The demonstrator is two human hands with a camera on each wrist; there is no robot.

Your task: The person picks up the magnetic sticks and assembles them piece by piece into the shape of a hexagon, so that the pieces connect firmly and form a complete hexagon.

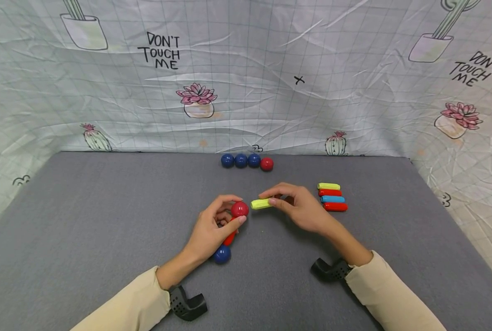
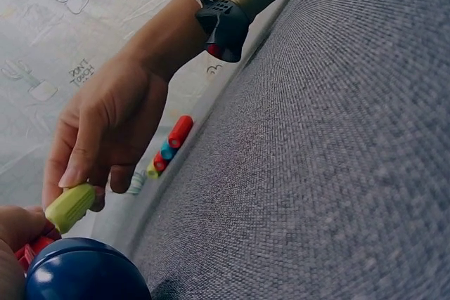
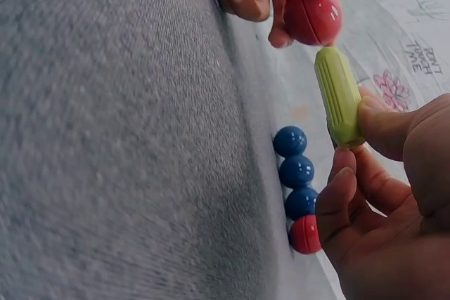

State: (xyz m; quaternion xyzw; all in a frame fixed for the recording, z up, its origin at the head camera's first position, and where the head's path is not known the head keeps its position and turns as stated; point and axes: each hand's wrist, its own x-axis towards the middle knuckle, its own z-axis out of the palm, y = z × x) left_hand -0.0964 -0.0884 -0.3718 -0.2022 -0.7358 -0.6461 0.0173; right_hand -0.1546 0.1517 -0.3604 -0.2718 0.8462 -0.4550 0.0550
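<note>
In the head view, three blue balls (image 1: 241,160) and an end red ball (image 1: 266,164) sit in a row on the grey table (image 1: 146,197), beyond both hands. Four short sticks (image 1: 332,199), yellow, red, blue and red, lie side by side to the right of the right hand (image 1: 304,209). That hand pinches a yellow stick (image 1: 260,204), its long axis running across toward the left hand (image 1: 210,227), its free end just beside a held red ball (image 1: 239,209). The left hand grips that ball; from it a red stick (image 1: 229,238) slants back toward the person, to a near blue ball (image 1: 222,254). The hands are apart.

In the left wrist view, the near blue ball partly hides the red stick.

In the right wrist view, the yellow stick looks ridged lengthwise with tapered ends; the held red ball is glossy, with a seam.
</note>
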